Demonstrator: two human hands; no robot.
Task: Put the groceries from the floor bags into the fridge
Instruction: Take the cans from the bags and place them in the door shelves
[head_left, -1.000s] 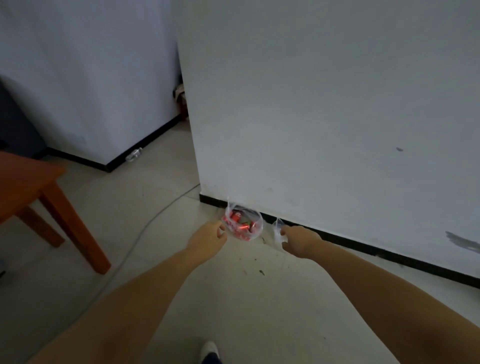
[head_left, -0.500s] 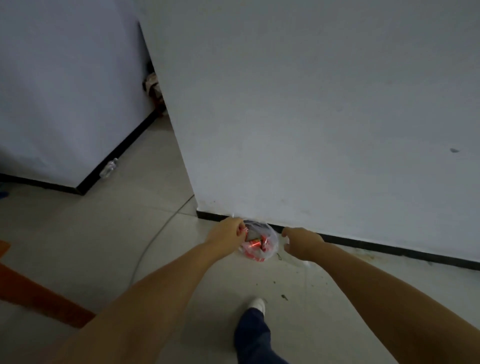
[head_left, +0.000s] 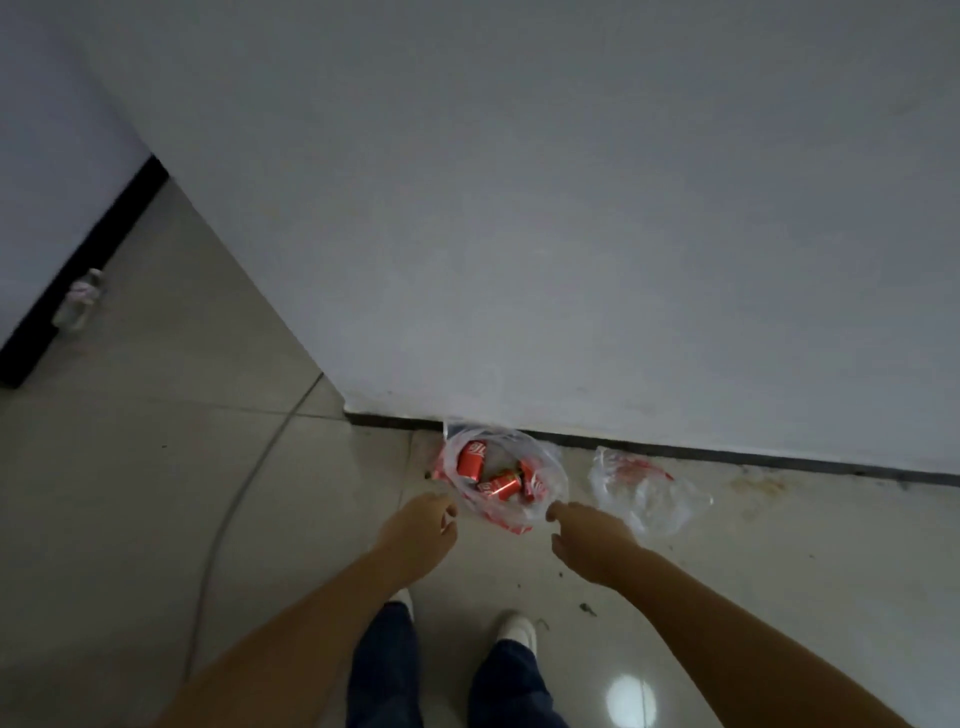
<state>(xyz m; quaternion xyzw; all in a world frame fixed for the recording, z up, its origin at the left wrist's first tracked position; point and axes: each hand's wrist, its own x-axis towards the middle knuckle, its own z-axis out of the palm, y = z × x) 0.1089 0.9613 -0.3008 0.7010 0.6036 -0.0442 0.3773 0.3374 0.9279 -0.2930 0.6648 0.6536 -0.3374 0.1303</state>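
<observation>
Reaching toward open bag (head_left: 511, 499) of cans (head_left: 471, 460) on floor (head_left: 208, 467): left hand (head_left: 418, 530) at 7, right hand (head_left: 589, 540) at 5; both grips loose, holding nothing.

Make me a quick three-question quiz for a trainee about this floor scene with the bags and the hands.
1. True or false: the bag of red cans lies on the floor against the wall's black baseboard.
2. Which side of that bag does the second plastic bag lie on in the picture? A) left B) right
3. Fill in: neither the left hand nor the right hand has a ___ on a bag yet.

Key: 1 true; 2 B; 3 grip.
</observation>
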